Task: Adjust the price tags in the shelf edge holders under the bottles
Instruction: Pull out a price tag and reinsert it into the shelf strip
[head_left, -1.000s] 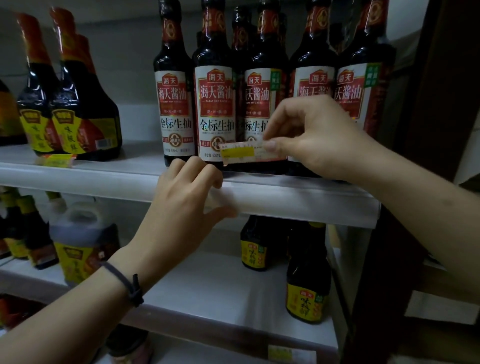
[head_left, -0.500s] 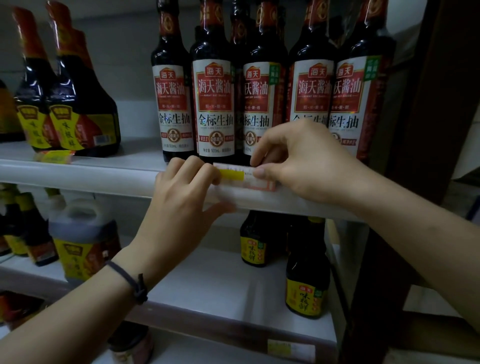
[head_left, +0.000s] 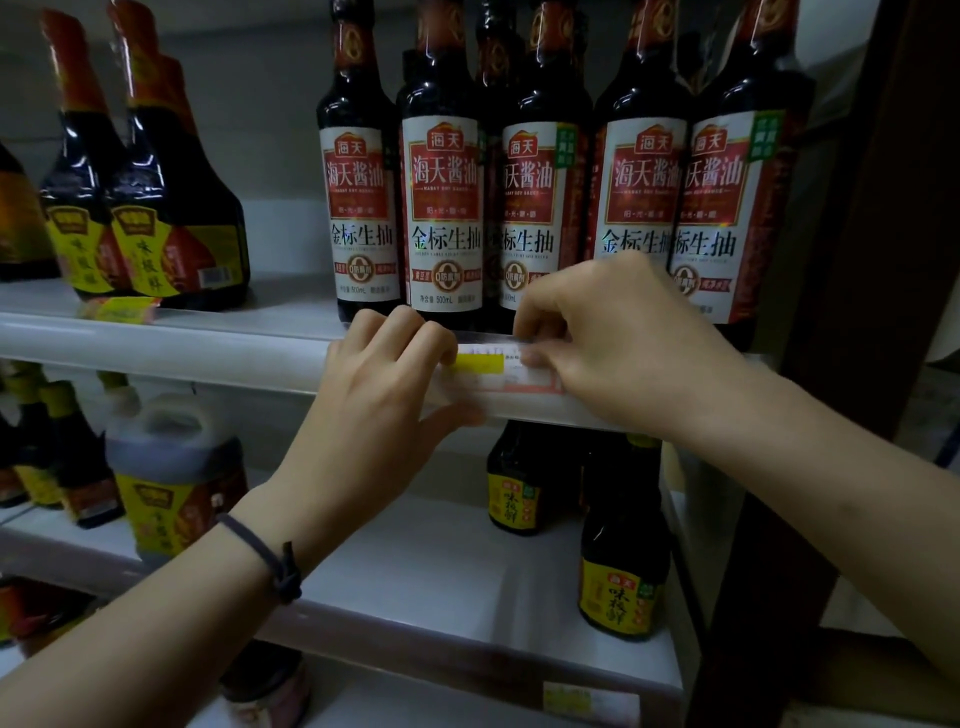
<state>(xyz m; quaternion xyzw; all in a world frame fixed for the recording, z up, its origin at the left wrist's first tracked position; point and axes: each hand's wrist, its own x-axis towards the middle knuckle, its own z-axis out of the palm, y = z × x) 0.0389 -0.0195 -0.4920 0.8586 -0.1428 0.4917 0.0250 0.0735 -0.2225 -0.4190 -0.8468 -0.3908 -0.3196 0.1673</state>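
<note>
A white and yellow price tag (head_left: 493, 366) lies against the clear shelf edge holder (head_left: 208, 358) under a row of dark soy sauce bottles (head_left: 445, 208) with red and white labels. My right hand (head_left: 623, 343) pinches the tag's right end with thumb and fingers. My left hand (head_left: 384, 395) grips the holder strip just left of the tag, fingers over its top edge and thumb under it, touching the tag's left end. Part of the tag is hidden behind both hands.
Squat bottles with yellow labels (head_left: 156, 228) stand at the left of the same shelf, a loose yellow tag (head_left: 122, 309) in front of them. The shelf below carries a jug (head_left: 176, 483) and small bottles (head_left: 623, 561). A dark upright post (head_left: 831, 364) bounds the right side.
My right hand has brought the tag down from in front of the bottle labels onto the shelf edge holder. My left hand has stayed on the strip.
</note>
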